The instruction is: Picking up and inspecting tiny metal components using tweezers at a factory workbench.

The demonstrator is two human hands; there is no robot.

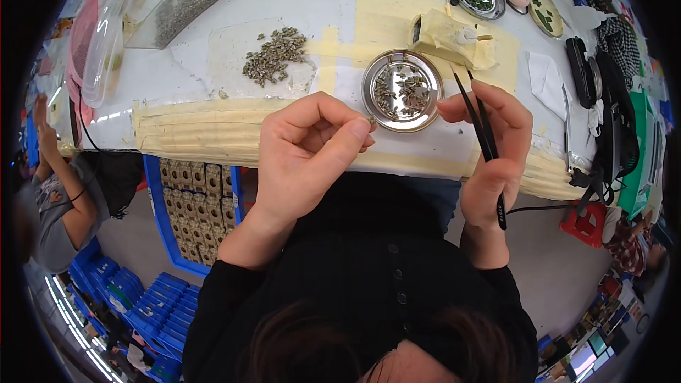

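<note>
Your picture was bright toward 12 o'clock, where the white table (326, 0) threw back even light, and dark toward 6, where your black shirt (340, 291) swallowed most detail. White tube lights (79, 328) glared at 8 o'clock; a screen (585, 359) glowed near 4. The steel dish (402, 127) at 1 o'clock caught glints. Your left hand (308, 149) and right hand (511, 142) looked fairly crisp, while the person (60, 213) at 9 was soft. The lens bowed the table's edge, and black ringed the corners.
</note>
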